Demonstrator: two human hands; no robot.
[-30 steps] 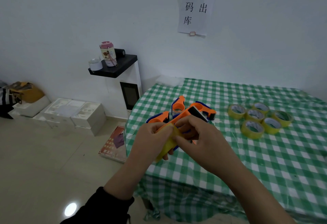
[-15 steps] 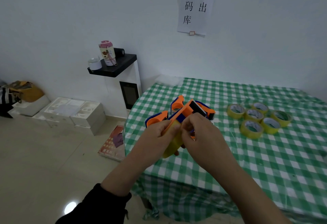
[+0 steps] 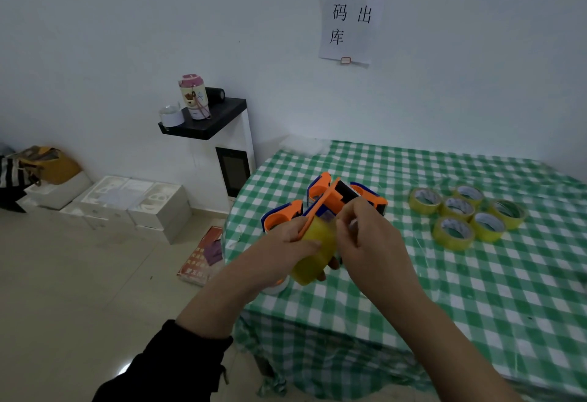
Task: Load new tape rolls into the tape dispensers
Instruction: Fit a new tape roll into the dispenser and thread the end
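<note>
Above the table's (image 3: 476, 322) near left corner, the left hand (image 3: 282, 242) clasps a yellow tape roll (image 3: 317, 252) set in an orange dispenser (image 3: 330, 199), steadying it. The right hand (image 3: 371, 239) pinches the roll's top, probably to thread its free end. On the green-checked table lie spare dispensers (image 3: 282, 214) and six spare rolls (image 3: 457, 209). Beyond the table is a white wall bearing a notice (image 3: 351, 10).

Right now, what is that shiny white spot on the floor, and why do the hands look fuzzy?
Head view: the spot is a light's glare on the glossy floor; head view, the left hand and right hand look slightly soft in dim light.
</note>
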